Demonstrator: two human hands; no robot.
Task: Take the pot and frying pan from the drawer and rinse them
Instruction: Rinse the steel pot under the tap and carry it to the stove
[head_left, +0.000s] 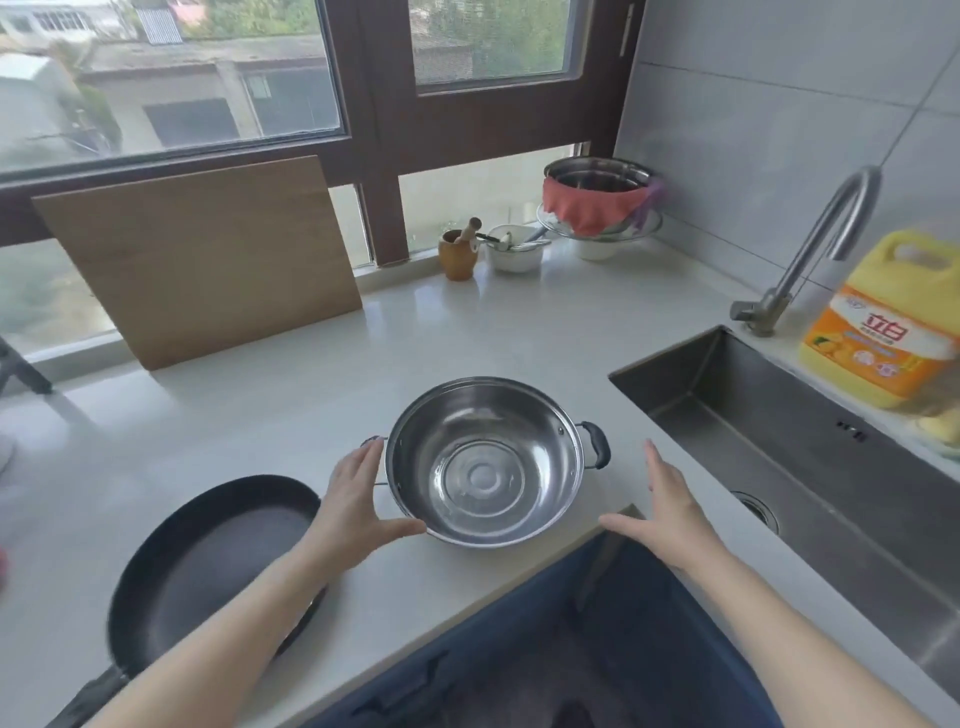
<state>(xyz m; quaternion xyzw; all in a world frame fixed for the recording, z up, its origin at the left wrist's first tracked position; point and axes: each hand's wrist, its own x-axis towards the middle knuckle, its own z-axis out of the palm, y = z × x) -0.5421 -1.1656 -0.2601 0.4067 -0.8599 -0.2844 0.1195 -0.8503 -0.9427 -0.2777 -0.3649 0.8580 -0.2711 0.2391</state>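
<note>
A stainless steel pot (485, 462) with two black handles stands on the white counter (467, 332) near its front edge. My left hand (358, 504) is spread against the pot's left side, thumb touching the lower rim and fingers by the left handle. My right hand (670, 506) is spread open to the right of the pot, a short gap from it, holding nothing. A black frying pan (208, 566) lies on the counter at the lower left, its handle pointing to the bottom left and my left forearm crossing over it.
A steel sink (810, 467) with a curved tap (815, 244) is set into the counter on the right. A yellow detergent bottle (893, 322) stands behind it. A wooden board (202, 260) leans on the window. A wooden mortar (458, 254), a white bowl (514, 254) and stacked steel bowls (597, 208) stand at the back.
</note>
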